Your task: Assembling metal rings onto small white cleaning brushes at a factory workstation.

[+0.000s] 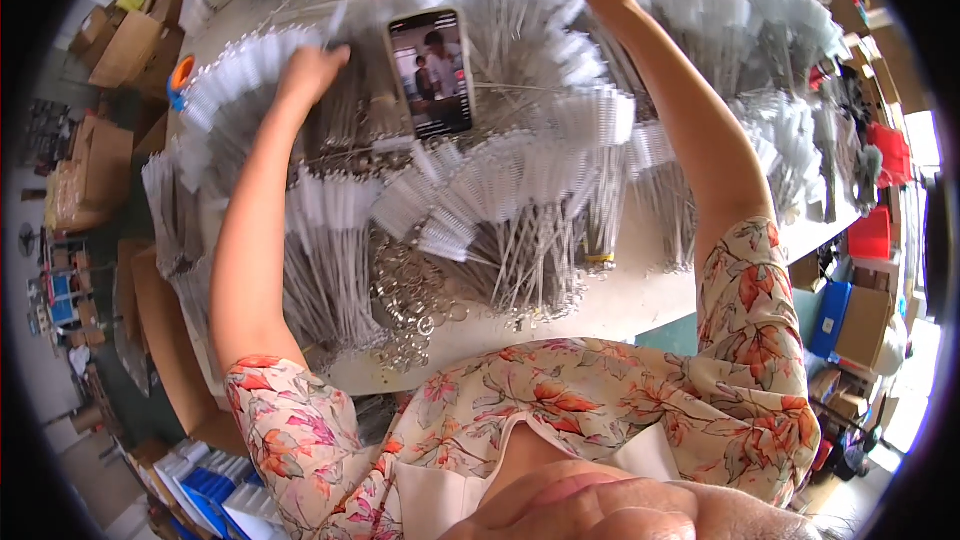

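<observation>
Reads as an assembly workshop: bundled wire-stemmed white brushes [500,185] are filling a pale table [650,290], loose metal rings [412,290] are lying heaped between bundles, cardboard boxes [95,175] are crowding the left, red bins [887,155] are sitting right.
</observation>
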Demonstrator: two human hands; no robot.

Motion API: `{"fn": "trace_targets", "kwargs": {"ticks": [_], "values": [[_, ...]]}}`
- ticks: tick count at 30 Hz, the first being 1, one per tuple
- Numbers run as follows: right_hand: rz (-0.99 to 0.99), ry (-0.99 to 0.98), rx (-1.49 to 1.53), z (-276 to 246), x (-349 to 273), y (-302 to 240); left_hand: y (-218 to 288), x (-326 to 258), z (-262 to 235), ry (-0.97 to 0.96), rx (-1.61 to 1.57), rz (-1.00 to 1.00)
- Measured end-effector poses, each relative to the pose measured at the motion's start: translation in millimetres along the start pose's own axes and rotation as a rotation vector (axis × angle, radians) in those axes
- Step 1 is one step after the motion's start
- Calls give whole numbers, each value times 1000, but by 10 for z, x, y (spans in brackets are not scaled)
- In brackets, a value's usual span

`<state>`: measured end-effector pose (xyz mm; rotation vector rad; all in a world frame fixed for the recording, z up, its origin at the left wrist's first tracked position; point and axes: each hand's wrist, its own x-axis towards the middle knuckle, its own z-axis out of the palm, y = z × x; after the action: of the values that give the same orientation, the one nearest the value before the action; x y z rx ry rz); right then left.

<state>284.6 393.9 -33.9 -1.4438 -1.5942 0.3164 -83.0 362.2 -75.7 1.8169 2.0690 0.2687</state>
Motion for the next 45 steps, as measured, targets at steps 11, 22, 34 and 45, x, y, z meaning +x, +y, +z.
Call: {"fn": "trace_targets", "kwargs": {"ticks": [11, 22, 34, 45], "values": [[89, -271, -286, -662, -282, 932, 171, -143, 248, 124, 235, 108], [317, -430, -398, -459, -221, 914, 65, -72, 150, 194, 110, 39], [197, 42, -22, -1484, 156, 1063, 396, -1429, -1105, 435, -1050, 224], [295, -34, -723, -1745, -43, 1325, 63, -2960, -627, -3, -1160, -50]]}}
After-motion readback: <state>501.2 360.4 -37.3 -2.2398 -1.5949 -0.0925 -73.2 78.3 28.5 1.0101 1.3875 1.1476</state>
